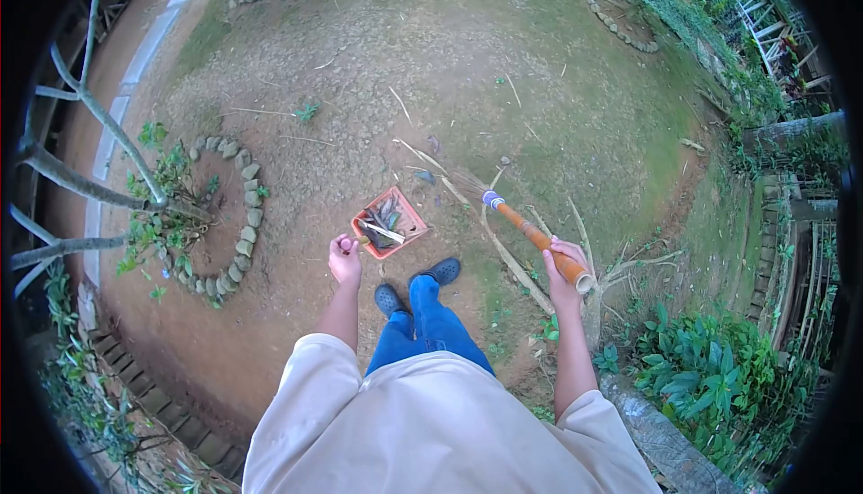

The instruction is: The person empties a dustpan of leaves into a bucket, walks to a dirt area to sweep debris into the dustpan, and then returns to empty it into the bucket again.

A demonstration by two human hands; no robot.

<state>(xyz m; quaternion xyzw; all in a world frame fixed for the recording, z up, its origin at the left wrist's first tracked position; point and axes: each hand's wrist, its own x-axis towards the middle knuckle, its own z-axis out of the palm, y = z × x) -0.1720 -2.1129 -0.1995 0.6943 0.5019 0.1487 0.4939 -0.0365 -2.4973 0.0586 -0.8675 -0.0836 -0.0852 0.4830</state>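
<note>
My right hand [564, 271] is wrapped round the thick bamboo handle of a broom [530, 231], whose bristles point up and left toward the ground. A purple and white band circles the broom where handle and bristles meet. My left hand [345, 258] is closed round the end of a short handle at the left edge of an orange dustpan [416, 221]. Dark dry leaves [382, 220] and a pale stick piece lie in the dustpan, which is in front of my feet.
Fallen branches [517, 269] lie on the ground right of my feet. A stone ring [250, 215] surrounds a plant and bare-branched tree [108, 193] at the left. Leafy plants [706, 368] and a thick log [656, 436] are at the lower right. Thin twigs [401, 106] lie ahead.
</note>
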